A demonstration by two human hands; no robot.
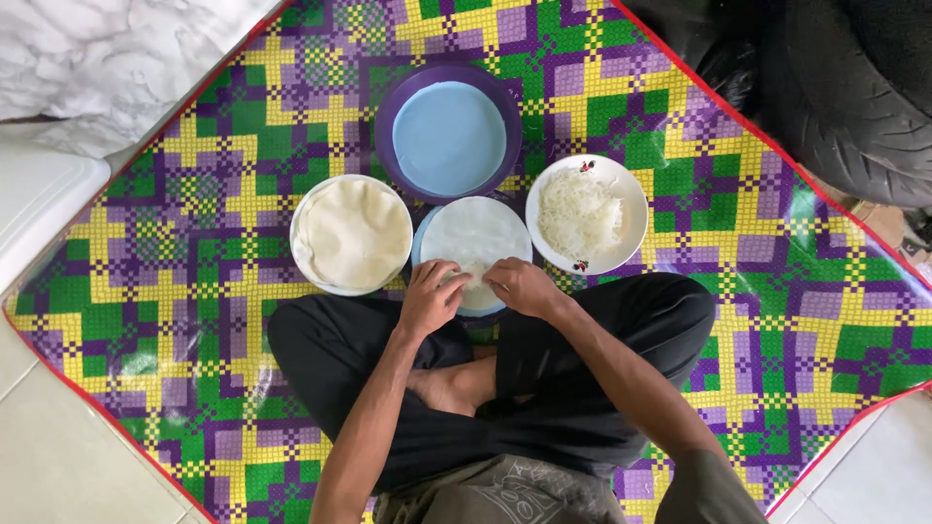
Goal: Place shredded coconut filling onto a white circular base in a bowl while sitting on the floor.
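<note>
— Crossed legs in black trousers (544, 388) fill the lower middle of the frame, and both forearms run up from there to the round translucent white wrapper sheet (476, 238) on its pale blue plate (420, 247), just above the knees.

— Which step does that look like?

— Folding, by the look of it: a small heap of filling (473, 275) sits at the sheet's near edge. The left hand (432, 294) and right hand (522, 286) flank it, fingers curled down and pinching that edge.

— And what would the next move call for?

— Probably lifting the edge evenly over the filling without tearing the thin sheet.

— What surrounds it?

— At left, a white bowl of cream round sheets (351, 235); at right, a white bowl of thin white noodles (585, 213); above, a purple basin of pale liquid (449, 136), all on the chequered green, purple and yellow mat (194, 243).
</note>
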